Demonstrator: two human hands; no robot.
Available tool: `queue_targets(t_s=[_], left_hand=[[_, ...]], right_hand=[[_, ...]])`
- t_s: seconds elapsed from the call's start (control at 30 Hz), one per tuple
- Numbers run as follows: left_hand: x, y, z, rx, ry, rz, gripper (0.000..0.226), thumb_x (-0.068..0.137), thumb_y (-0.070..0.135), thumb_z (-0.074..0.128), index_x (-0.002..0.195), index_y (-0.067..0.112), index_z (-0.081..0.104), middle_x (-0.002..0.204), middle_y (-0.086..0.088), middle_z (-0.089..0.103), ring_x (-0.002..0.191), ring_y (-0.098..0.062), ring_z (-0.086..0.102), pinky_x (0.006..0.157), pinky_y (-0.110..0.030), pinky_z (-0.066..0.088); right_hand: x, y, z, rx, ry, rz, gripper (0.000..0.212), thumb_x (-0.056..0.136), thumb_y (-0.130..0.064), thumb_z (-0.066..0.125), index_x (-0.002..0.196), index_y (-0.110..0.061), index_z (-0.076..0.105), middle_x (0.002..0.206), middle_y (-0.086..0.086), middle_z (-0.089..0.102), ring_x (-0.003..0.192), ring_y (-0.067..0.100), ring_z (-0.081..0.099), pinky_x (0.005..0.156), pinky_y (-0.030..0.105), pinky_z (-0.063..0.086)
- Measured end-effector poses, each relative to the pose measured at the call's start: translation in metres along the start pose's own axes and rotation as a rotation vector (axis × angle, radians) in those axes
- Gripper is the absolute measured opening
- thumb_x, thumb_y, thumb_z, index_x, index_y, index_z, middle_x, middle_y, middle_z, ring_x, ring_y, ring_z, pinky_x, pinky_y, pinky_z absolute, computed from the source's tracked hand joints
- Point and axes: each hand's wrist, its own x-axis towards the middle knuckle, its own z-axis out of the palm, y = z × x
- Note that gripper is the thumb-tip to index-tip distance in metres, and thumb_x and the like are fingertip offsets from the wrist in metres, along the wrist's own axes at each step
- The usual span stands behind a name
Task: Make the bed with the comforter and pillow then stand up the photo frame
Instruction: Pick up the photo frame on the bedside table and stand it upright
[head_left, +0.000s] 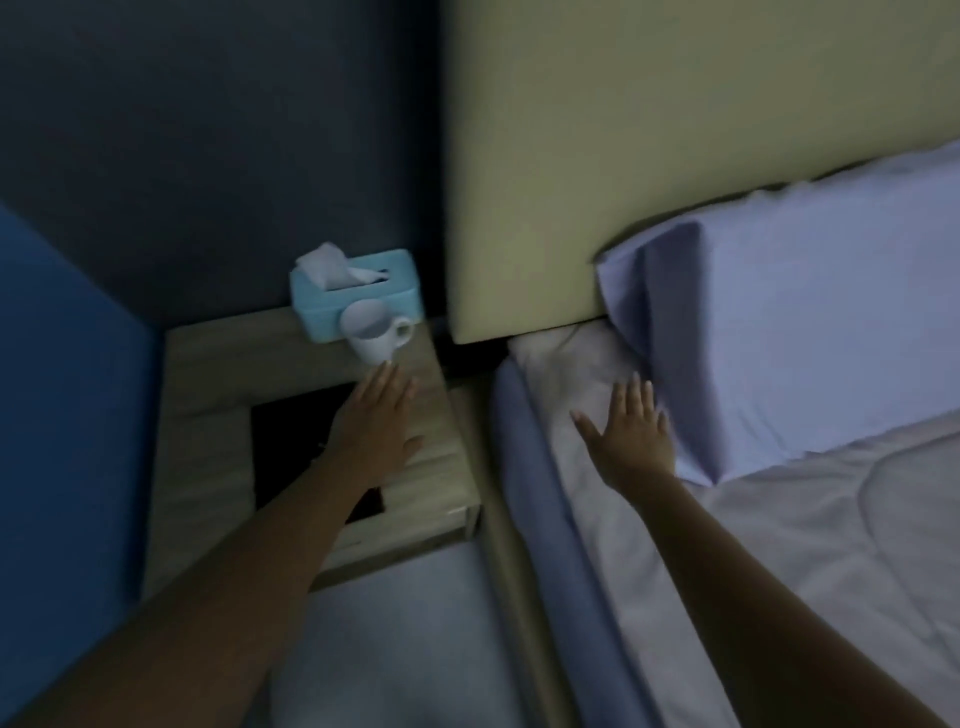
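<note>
A dark photo frame lies flat on the wooden nightstand, partly hidden under my left arm. My left hand stretches over its right side with straight fingers, the fingertips near a white mug. A lilac pillow lies at the head of the bed against the headboard. Below it the pale comforter is spread over the mattress. My right hand is spread flat with its fingers apart on the white sheet, just left of the pillow.
A white mug and a light blue tissue box stand at the nightstand's back right. A beige headboard rises behind the bed. A blue panel stands left of the nightstand. A narrow gap separates nightstand and bed.
</note>
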Motion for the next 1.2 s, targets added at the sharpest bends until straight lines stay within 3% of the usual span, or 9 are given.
queue_targets(t_s=[0.1, 0.17, 0.23, 0.53, 0.7, 0.8, 0.97, 1.1, 1.2], left_hand=[[-0.037, -0.046, 0.042, -0.086, -0.182, -0.171, 0.079, 0.098, 0.059, 0.024, 0.154, 0.009, -0.001, 0.162, -0.011, -0.006, 0.149, -0.025, -0.008, 0.120, -0.040, -0.003], [-0.060, -0.071, 0.063, -0.145, -0.236, -0.269, 0.080, 0.097, 0.061, 0.020, 0.154, 0.010, -0.006, 0.161, -0.011, -0.010, 0.149, -0.025, -0.012, 0.120, -0.041, -0.003], [-0.082, -0.091, 0.076, -0.225, -0.280, -0.340, 0.081, 0.097, 0.061, 0.021, 0.153, 0.011, -0.009, 0.161, -0.011, -0.013, 0.149, -0.025, -0.012, 0.120, -0.043, -0.002], [-0.101, -0.112, 0.131, -0.484, -0.333, -0.535, 0.084, 0.096, 0.064, 0.021, 0.154, 0.008, -0.005, 0.162, -0.011, -0.004, 0.149, -0.026, -0.006, 0.120, -0.044, -0.003], [-0.073, -0.108, 0.141, -0.610, -0.362, -0.638, 0.084, 0.094, 0.066, 0.017, 0.155, 0.011, -0.002, 0.162, -0.009, 0.006, 0.149, -0.026, 0.004, 0.119, -0.050, -0.003], [-0.058, -0.109, 0.150, -0.710, -0.332, -0.732, 0.084, 0.094, 0.067, 0.017, 0.155, 0.012, 0.001, 0.161, -0.009, 0.010, 0.148, -0.027, 0.008, 0.118, -0.051, -0.001], [-0.042, -0.104, 0.168, -1.247, -0.149, -0.972, 0.109, 0.072, 0.092, 0.019, 0.154, 0.021, 0.015, 0.158, -0.005, 0.025, 0.143, -0.025, 0.027, 0.118, -0.050, 0.018], [-0.039, -0.090, 0.158, -1.586, 0.049, -1.012, 0.091, 0.083, 0.073, 0.043, 0.154, 0.023, 0.017, 0.154, 0.006, 0.030, 0.138, -0.016, 0.034, 0.115, -0.033, 0.026], [-0.039, -0.095, 0.153, -1.747, 0.148, -1.018, 0.093, 0.073, 0.076, 0.057, 0.149, 0.031, 0.030, 0.145, 0.012, 0.039, 0.131, -0.012, 0.042, 0.110, -0.032, 0.034]], right_hand=[[-0.005, -0.063, 0.024, 0.022, -0.056, -0.083, 0.088, 0.090, -0.069, 0.017, 0.153, -0.009, 0.005, 0.161, 0.009, 0.000, 0.149, 0.023, -0.002, 0.120, 0.041, 0.007], [-0.010, -0.108, 0.038, 0.037, -0.082, -0.153, 0.105, 0.078, -0.081, 0.001, 0.153, -0.008, 0.010, 0.161, 0.010, 0.005, 0.149, 0.023, 0.002, 0.119, 0.041, 0.010], [-0.015, -0.148, 0.051, 0.044, -0.153, -0.237, 0.095, 0.085, -0.075, 0.008, 0.153, -0.009, 0.008, 0.161, 0.008, 0.001, 0.149, 0.021, -0.002, 0.119, 0.040, 0.007], [-0.012, -0.240, 0.105, -0.062, -0.335, -0.450, 0.079, 0.095, -0.061, 0.015, 0.153, -0.009, 0.001, 0.161, 0.010, -0.003, 0.149, 0.024, -0.004, 0.120, 0.043, 0.006], [0.011, -0.263, 0.128, 0.237, -0.485, -0.345, 0.086, 0.090, -0.070, 0.022, 0.153, -0.013, 0.009, 0.161, 0.009, 0.007, 0.149, 0.025, 0.005, 0.120, 0.047, 0.014], [0.020, -0.282, 0.141, 0.530, -0.525, -0.164, 0.105, 0.070, -0.088, 0.023, 0.147, -0.015, 0.028, 0.152, 0.010, 0.033, 0.139, 0.029, 0.035, 0.111, 0.051, 0.033], [0.028, -0.294, 0.174, 0.761, -0.501, -0.063, 0.119, 0.058, -0.096, 0.018, 0.143, -0.014, 0.032, 0.148, 0.010, 0.038, 0.138, 0.028, 0.037, 0.110, 0.052, 0.034], [0.024, -0.296, 0.180, 0.991, -0.495, 0.038, 0.094, 0.069, -0.087, 0.026, 0.136, -0.022, 0.043, 0.138, 0.005, 0.050, 0.128, 0.025, 0.047, 0.107, 0.051, 0.037], [0.016, -0.297, 0.159, 1.188, -0.526, 0.118, 0.079, 0.074, -0.078, 0.034, 0.135, -0.028, 0.049, 0.131, -0.002, 0.059, 0.120, 0.019, 0.056, 0.106, 0.046, 0.042]])
